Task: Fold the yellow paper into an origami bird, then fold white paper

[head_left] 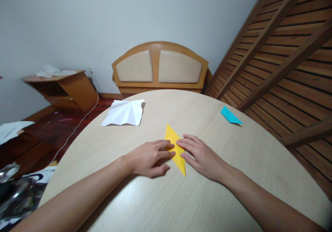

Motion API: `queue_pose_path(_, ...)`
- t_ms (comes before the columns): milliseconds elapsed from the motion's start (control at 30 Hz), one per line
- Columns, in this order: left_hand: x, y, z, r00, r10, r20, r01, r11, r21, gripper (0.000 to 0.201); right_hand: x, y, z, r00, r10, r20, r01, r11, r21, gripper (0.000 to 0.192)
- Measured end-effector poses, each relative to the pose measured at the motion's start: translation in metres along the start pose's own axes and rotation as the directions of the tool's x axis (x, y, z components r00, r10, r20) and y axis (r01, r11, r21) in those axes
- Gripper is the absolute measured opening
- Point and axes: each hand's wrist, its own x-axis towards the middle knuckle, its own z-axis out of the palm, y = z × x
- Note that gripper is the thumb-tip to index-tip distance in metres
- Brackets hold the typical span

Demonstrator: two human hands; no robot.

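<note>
both hands lie flat, fingers pressed together, on a folded yellow paper [175, 149] at the middle of a round table [181, 197]: left hand [150, 157] beside right hand [201, 154], fingertips nearly meeting.

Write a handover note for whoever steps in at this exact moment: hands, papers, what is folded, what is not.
Left hand: flat, fingertips pressing the yellow paper from its left.
Right hand: flat, fingertips on its right edge.
Yellow paper: already folded into a narrow pointed shape, lying near the middle of the round table.
Untouched: creased white sheet at the far left, folded blue piece at the far right.
</note>
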Motion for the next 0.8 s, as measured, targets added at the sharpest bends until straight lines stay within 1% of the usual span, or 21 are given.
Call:
queue_pose_path(100, 0.0006, -0.0001, 0.0003, 1.0, 0.021, 0.003, -0.021, 1.0, 0.003, 0.049, 0.0025, 0.0018, 0.0026, 0.997, 0.005, -0.074, -0.001, 0.999, 0.051, 0.029)
queue_pose_path(200, 0.003, 0.0009, 0.0009, 0.998, 0.055, 0.012, -0.055, 0.998, 0.008, 0.049, 0.0052, 0.0033, 0.0038, 0.991, 0.064, -0.122, -0.048, 0.991, 0.127, 0.02)
queue_pose_path(300, 0.0057, 0.0025, 0.002, 0.996, 0.086, 0.017, -0.086, 0.996, 0.003, 0.048, 0.0076, 0.0028, 0.0036, 0.985, 0.123, -0.123, -0.097, 0.976, 0.193, 0.012)
queue_pose_path(400, 0.0067, 0.0036, 0.0029, 0.997, 0.077, 0.014, -0.077, 0.997, 0.0, 0.048, 0.0081, 0.002, 0.0024, 0.978, 0.17, -0.123, -0.139, 0.965, 0.224, 0.01)
queue_pose_path(500, 0.006, 0.0036, 0.0036, 0.997, 0.077, 0.011, -0.077, 0.997, -0.005, 0.05, 0.0067, 0.0025, 0.0005, 0.974, 0.185, -0.131, -0.155, 0.966, 0.208, 0.009)
queue_pose_path(633, 0.0048, 0.0028, 0.0043, 0.996, 0.086, -0.001, -0.086, 0.996, -0.007, 0.05, 0.0046, 0.0037, -0.0026, 0.981, 0.154, -0.114, -0.137, 0.981, 0.139, 0.009)
queue_pose_path(800, 0.0048, 0.003, 0.0046, 0.996, 0.085, 0.001, -0.085, 0.996, 0.0, 0.05, 0.0051, 0.0024, -0.0013, 0.983, 0.148, -0.11, -0.132, 0.982, 0.137, 0.01)
